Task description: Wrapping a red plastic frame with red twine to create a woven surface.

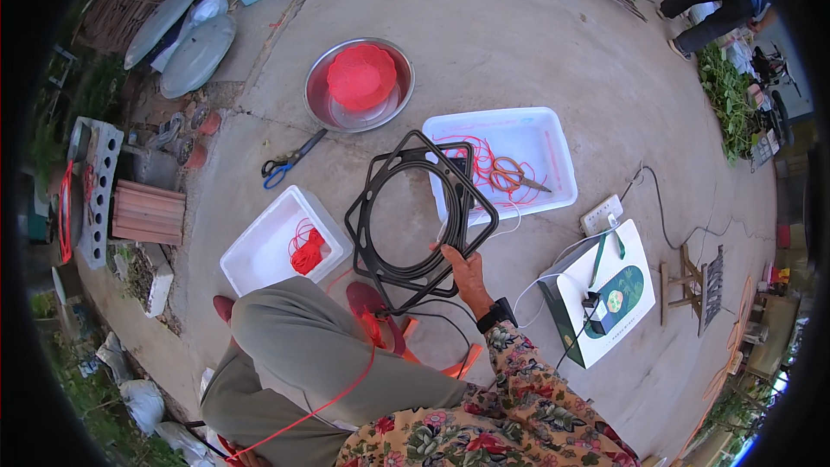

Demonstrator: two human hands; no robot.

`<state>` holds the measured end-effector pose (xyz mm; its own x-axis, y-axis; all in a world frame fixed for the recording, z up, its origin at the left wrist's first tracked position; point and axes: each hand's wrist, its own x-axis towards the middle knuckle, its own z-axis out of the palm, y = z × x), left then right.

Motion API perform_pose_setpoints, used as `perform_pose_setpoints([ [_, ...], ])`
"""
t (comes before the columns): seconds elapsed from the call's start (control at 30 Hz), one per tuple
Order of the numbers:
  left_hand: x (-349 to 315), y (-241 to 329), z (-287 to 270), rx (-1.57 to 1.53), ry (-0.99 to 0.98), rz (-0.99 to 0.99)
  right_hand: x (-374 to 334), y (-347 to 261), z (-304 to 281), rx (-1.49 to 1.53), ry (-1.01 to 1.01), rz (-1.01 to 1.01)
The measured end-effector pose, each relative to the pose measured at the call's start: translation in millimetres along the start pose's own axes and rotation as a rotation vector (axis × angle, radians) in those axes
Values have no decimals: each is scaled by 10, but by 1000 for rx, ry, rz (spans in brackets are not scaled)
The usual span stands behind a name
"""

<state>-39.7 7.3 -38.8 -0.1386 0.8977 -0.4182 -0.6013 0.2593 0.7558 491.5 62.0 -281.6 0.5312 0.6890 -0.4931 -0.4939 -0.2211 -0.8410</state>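
Note:
My right hand (469, 281), with a black watch on its wrist, grips the near right edge of several black square frames (460, 188) with round openings. The frames are stacked askew and held above my lap and the ground. At the lower left edge, my left hand (251, 457) shows only in part, closed on a red cord (324, 399). The cord runs taut across my knee up toward the near side of the frames. A white foam box (239, 257) to the left contains a red cord bundle (307, 251).
A white tray (566, 156) holds scissors (508, 175) and tangled red cord. Beyond are blue-handled shears (294, 158) and a metal basin (315, 104) with a red dish. Right: a white carton (640, 251) and power strip (601, 214). Another person (718, 4) stands far right.

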Motion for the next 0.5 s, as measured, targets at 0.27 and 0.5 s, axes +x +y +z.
perform_pose_setpoints([
  [0.27, -35, 116, -77, -101, 156, -5, 341, -41, -412, 218, 73, 72],
  [0.5, -8, 160, -101, -89, 177, -45, 627, -267, -736, 185, 61, 25],
])
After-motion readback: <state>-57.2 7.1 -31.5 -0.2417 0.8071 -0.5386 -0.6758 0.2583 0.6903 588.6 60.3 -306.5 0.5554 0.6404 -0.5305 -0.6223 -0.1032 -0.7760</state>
